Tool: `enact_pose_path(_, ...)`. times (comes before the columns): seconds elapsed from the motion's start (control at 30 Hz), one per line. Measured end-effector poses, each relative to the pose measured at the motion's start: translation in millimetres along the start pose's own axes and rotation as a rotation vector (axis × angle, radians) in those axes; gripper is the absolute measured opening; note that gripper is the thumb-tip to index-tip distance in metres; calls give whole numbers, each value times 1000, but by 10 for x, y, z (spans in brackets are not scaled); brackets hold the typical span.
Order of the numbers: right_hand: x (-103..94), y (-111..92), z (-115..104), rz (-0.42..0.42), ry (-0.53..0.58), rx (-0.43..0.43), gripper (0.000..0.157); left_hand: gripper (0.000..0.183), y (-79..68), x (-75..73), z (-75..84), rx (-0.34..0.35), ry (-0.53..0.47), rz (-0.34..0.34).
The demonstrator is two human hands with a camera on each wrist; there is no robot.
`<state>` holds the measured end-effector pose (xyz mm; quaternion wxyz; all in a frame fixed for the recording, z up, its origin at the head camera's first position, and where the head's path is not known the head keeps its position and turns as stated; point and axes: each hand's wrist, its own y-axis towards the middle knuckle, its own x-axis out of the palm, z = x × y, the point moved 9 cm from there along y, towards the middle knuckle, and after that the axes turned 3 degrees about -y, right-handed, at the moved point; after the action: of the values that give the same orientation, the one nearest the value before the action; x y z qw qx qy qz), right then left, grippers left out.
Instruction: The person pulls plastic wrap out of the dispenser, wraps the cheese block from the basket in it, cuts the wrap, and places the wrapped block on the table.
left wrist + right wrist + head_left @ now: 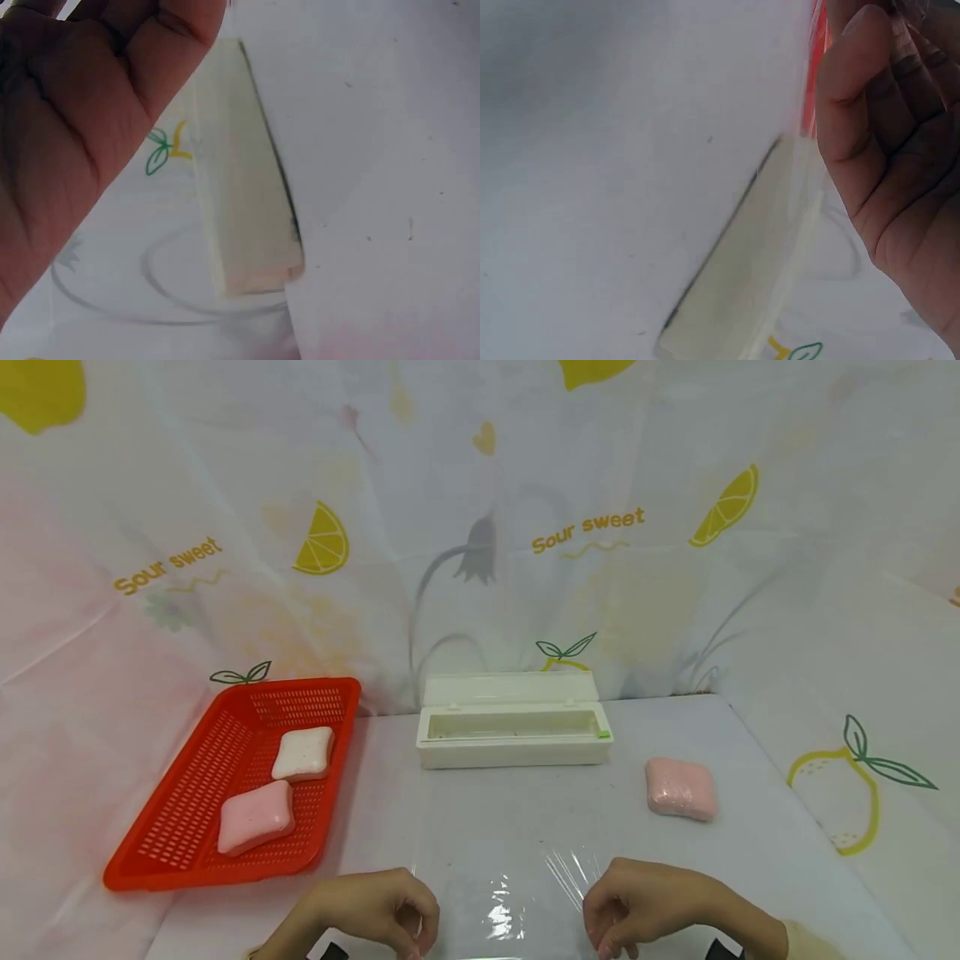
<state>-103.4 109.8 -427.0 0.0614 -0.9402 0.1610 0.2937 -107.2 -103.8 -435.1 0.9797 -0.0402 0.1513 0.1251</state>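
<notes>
A sheet of clear plastic wrap (pixel 501 906) stretches between my two hands low in the head view, glossy with creases near its right side. Its left edge is pinched between thumb and fingers of my left hand (pixel 375 906). At the other edge my right hand (pixel 652 897) pinches the film with curled fingers; in the right wrist view thin film runs into the right hand (pixel 907 150). Beyond the hands, a pink soap-like bar (pixel 681 789) with a shiny wrapped surface lies on the right of the table.
A long white box (pixel 516 755) with its lid raised stands at the back. To the left, a red plastic basket (pixel 330 810) holds a white bar (pixel 303 753) and a pink bar (pixel 257 818). Lemon-printed cloth (pixel 480 610) hangs behind the white table (pixel 390 810).
</notes>
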Motion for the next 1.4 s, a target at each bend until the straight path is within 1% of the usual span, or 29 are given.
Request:
enact_pose_path(0.07, 75, 3, 112, 9, -19, 25, 7, 12, 24, 43, -110, -42, 45, 8)
enact_pose_path(0.13, 136, 8, 198, 21, -47, 33, 7, 13, 51, 88, -195, -58, 128, 13)
enact_pose_path(0.23, 189, 15, 308, 49, -88, 44, 8, 14, 82, 146, -316, -84, 218, 23)
enact_pose_path(0.33, 229, 23, 403, 70, -112, 55, 9, 14, 89, 178, -447, -127, 233, 45)
enact_pose_path(0.47, 271, 31, 535, 89, -125, 89, 8, 16, 79, 193, -585, -162, 240, 72)
enact_pose_path(0.6, 300, 39, 670, 105, -118, 137, 7, 17, 73, 191, -684, -200, 243, 97)
enact_pose_path(0.7, 317, 46, 752, 118, -148, 160, 8, 19, 81, 194, -739, -230, 250, 119)
enact_pose_path(0.87, 325, 54, 825, 138, -220, 170, 9, 20, 91, 195, -765, -269, 295, 154)
enact_pose_path(0.97, 318, 65, 825, 138, -242, 166, 9, 21, 80, 198, -780, -325, 300, 186)
enact_pose_path(1.17, 295, 87, 799, 148, -269, 154, 10, 24, 30, 211, -766, -475, 283, 257)
enact_pose_path(1.23, 289, 93, 783, 153, -282, 146, 10, 23, -13, 195, -752, -533, 267, 287)
enact_pose_path(1.27, 286, 95, 772, 156, -292, 140, 11, 22, -35, 177, -736, -557, 276, 295)
enact_pose_path(1.33, 280, 100, 750, 161, -309, 129, 11, 18, -56, 121, -663, -563, 332, 292)
enact_pose_path(1.4, 276, 104, 742, 165, -321, 126, 12, 12, -74, 31, -558, -522, 373, 286)
